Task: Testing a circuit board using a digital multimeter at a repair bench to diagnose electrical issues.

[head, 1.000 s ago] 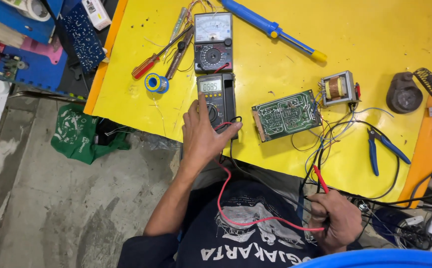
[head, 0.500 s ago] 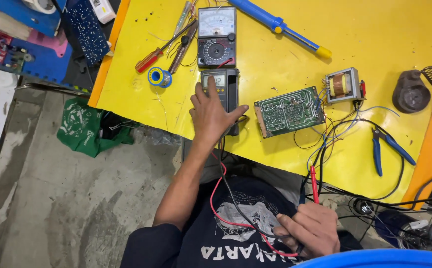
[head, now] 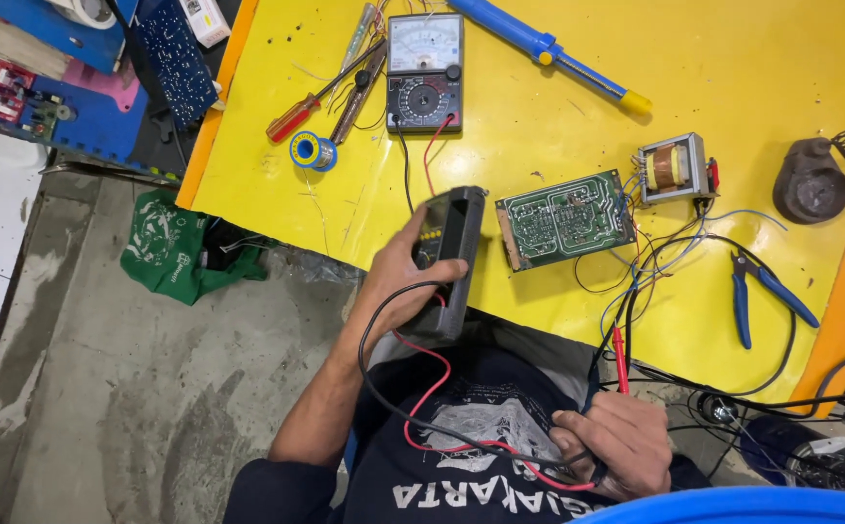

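The left hand [head: 398,281] has its grip clamped on a dark digital multimeter [head: 447,257], lifted on edge at the near edge of the yellow worktop [head: 752,78], probably tilted so its face can be read. The right hand [head: 616,446], low by the lap, is closed on the red and black test leads [head: 422,403], whose slack loops to the meter; a red probe [head: 620,349] stands above the knuckles. Near the meter lies a green circuit board [head: 565,218], flat, wired to a small copper-wound transformer [head: 673,167]. Blue-handled pliers [head: 757,291] and an analogue meter [head: 424,73] rest apart.
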